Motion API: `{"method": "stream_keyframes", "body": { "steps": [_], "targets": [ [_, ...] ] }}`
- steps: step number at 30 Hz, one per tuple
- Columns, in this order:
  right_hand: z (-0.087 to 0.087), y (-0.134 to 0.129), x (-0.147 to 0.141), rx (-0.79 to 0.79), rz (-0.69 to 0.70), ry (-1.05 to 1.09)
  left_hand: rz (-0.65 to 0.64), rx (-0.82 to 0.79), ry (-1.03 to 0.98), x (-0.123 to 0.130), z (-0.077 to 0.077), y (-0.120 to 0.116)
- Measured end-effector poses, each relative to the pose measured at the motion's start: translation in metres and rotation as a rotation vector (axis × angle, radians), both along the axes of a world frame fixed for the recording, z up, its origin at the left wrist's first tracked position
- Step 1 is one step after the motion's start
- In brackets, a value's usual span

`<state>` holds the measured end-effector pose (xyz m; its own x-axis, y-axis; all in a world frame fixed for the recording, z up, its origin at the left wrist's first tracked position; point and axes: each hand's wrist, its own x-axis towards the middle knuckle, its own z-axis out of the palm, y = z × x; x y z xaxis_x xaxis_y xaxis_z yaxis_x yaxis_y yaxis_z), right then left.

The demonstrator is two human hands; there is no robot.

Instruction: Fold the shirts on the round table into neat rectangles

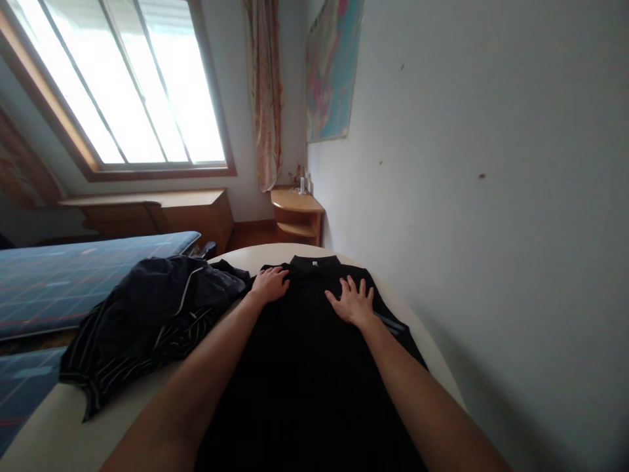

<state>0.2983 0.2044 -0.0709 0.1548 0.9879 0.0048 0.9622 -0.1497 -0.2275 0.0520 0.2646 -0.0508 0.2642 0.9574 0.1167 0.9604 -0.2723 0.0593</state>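
A black collared shirt (304, 367) lies spread out on a pale round table (442, 354), its collar at the far edge and a small white label inside the neck. My left hand (272, 284) rests on the shirt's left shoulder, fingers spread and holding nothing. On the right side of the chest lies my right hand (351, 301), flat with fingers apart. Grey stripes show on the right sleeve. The lower part of the shirt runs out of view between my forearms.
A heap of dark clothes (157, 308) with white stripes and piping sits at the table's left. Beyond it is a blue checked mattress (98, 269). A white wall (491, 229) borders the right side. A wooden corner shelf (297, 202) and low cabinet (196, 203) stand behind.
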Motion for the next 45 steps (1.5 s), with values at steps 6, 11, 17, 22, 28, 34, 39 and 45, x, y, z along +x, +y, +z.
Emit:
{"method": "stream_keyframes", "body": {
  "steps": [6, 11, 17, 22, 28, 34, 39, 45],
  "targets": [
    [-0.005, 0.003, 0.003, 0.023, 0.001, -0.005, 0.144, 0.137, 0.020, -0.007, 0.006, -0.054],
    [-0.002, 0.002, 0.003, -0.001, 0.012, -0.003, 0.181, 0.239, 0.027, -0.013, 0.001, -0.113],
    [0.002, -0.010, -0.001, 0.098, 0.091, 0.016, 0.236, 0.301, -0.092, -0.027, -0.009, -0.151],
    [0.002, -0.023, -0.004, 0.123, 0.159, -0.004, 0.200, 0.281, -0.208, -0.038, -0.022, -0.165],
    [0.007, -0.033, -0.015, 0.195, 0.164, -0.035, 0.183, 0.225, -0.221, -0.042, -0.032, -0.184],
    [0.030, -0.034, -0.077, 0.327, 0.418, -0.002, 0.120, 0.205, -0.274, -0.043, -0.028, -0.179],
    [0.041, -0.028, -0.148, 0.382, 0.741, 0.137, 0.064, 0.212, -0.304, -0.045, -0.031, -0.176],
    [0.022, -0.020, -0.176, 0.317, 0.550, 0.253, 0.090, 0.205, -0.315, -0.047, -0.034, -0.174]
  ]
}}
